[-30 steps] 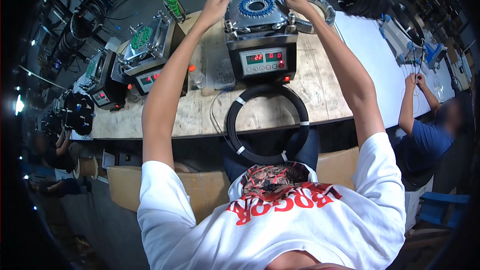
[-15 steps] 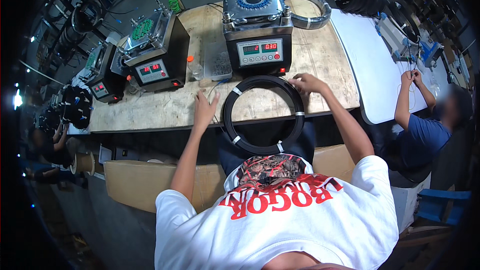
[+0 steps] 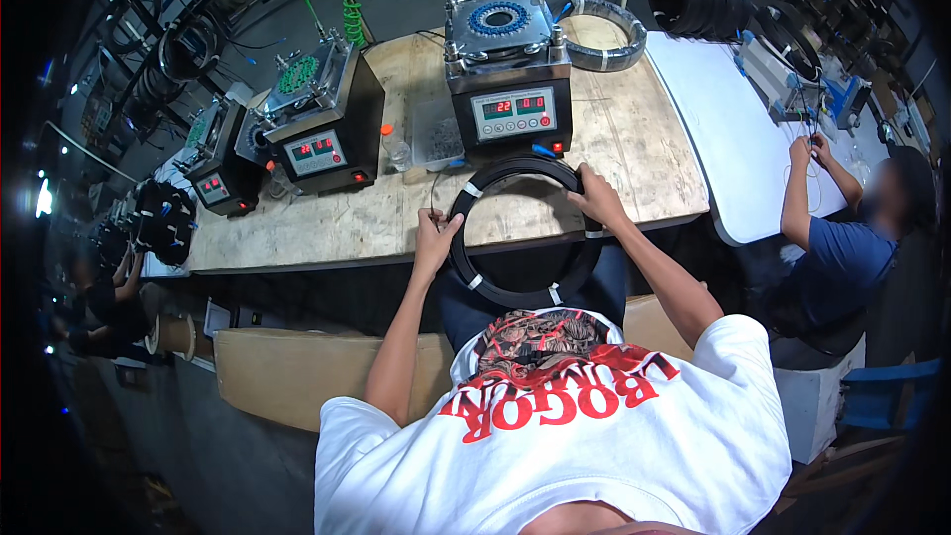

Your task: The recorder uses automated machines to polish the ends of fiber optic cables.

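Note:
A black coil of cable (image 3: 515,282), bound with white ties, lies half on the front edge of the wooden table (image 3: 634,149) and half over my lap. My left hand (image 3: 434,238) grips its left side. My right hand (image 3: 594,200) holds its upper right rim. Just behind the coil stands a black box machine (image 3: 507,89) with red digit displays and a round blue fixture on top.
Two more black box machines (image 3: 319,129) (image 3: 220,173) stand to the left. A grey coil (image 3: 604,35) lies at the table's back. A person in blue (image 3: 832,238) works at a white table (image 3: 733,139) on the right. Cardboard (image 3: 297,372) leans below the table.
My hands came down from the top of the machine to the black coil, then shifted along its rim as the coil moved slightly toward me.

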Tool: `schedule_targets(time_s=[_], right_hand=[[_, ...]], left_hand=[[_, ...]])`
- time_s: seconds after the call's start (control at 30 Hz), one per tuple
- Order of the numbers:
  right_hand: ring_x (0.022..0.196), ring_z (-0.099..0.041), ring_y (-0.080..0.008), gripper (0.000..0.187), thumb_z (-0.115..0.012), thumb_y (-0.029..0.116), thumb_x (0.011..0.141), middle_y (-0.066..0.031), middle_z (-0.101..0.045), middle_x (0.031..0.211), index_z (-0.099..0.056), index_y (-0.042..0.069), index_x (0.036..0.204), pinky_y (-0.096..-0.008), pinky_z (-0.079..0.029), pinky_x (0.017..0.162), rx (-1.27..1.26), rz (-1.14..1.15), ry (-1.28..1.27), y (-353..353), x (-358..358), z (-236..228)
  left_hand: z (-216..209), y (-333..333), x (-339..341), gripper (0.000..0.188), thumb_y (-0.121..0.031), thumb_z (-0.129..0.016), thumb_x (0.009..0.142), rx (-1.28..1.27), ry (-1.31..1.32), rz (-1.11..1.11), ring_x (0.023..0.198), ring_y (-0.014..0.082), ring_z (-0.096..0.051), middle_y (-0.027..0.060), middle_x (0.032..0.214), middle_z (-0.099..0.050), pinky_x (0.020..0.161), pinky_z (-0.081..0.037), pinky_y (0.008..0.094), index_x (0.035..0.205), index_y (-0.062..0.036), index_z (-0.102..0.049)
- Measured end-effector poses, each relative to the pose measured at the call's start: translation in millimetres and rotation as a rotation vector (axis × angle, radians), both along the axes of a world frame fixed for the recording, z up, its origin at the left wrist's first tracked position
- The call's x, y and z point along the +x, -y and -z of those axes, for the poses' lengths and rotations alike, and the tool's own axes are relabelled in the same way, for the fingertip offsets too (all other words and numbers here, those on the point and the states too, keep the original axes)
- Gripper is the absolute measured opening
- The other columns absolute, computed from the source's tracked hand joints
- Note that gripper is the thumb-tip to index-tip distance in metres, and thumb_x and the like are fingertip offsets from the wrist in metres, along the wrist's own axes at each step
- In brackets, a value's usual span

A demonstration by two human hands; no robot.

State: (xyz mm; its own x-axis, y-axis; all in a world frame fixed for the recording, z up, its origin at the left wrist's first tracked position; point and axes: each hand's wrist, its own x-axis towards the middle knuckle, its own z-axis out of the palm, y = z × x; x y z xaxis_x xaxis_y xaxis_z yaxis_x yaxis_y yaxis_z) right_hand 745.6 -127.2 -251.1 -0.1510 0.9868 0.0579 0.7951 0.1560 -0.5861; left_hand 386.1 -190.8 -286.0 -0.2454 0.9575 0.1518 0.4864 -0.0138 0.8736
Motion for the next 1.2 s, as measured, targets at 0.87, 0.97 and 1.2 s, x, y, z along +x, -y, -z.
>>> schedule_targets(time_s=[0.87,0.97,1.2], right_hand=[[0.096,-0.053,-0.0338,0.048,-0.073,0.022,0.088,-0.0159,-0.055,0.1,-0.06,0.008,0.132,-0.0423,-0.044,0.085,0.345,-0.017,-0.072,-9.3,-25.9,-2.0],[0.096,-0.052,-0.0338,0.047,-0.072,0.022,0.09,-0.0157,-0.053,0.099,-0.061,0.012,0.134,-0.0432,-0.043,0.084,0.309,-0.01,-0.036,-7.7,-28.0,-7.0],[0.104,-0.048,-0.0316,0.034,-0.074,0.02,0.084,-0.013,-0.052,0.107,-0.066,0.016,0.117,-0.0447,-0.037,0.086,0.345,0.085,0.022,-15.8,-46.3,-6.5]], left_hand=[[-25.0,-12.0,42.0,0.025,-0.01,-0.065,0.096,0.179,-0.046,-0.035,0.094,0.0319,-0.063,0.0181,0.103,-0.065,0.085,-0.049,0.04,0.11,0.0027,-0.048],[-25.1,-8.1,43.9,0.024,-0.01,-0.065,0.095,0.168,0.027,-0.026,0.095,0.0331,-0.063,0.0186,0.105,-0.066,0.086,-0.048,0.04,0.107,0.0023,-0.048],[-29.2,-9.2,40.8,0.027,-0.006,-0.069,0.091,0.173,-0.112,-0.057,0.097,0.0317,-0.061,0.017,0.107,-0.066,0.087,-0.047,0.0389,0.106,0.0008,-0.047]])
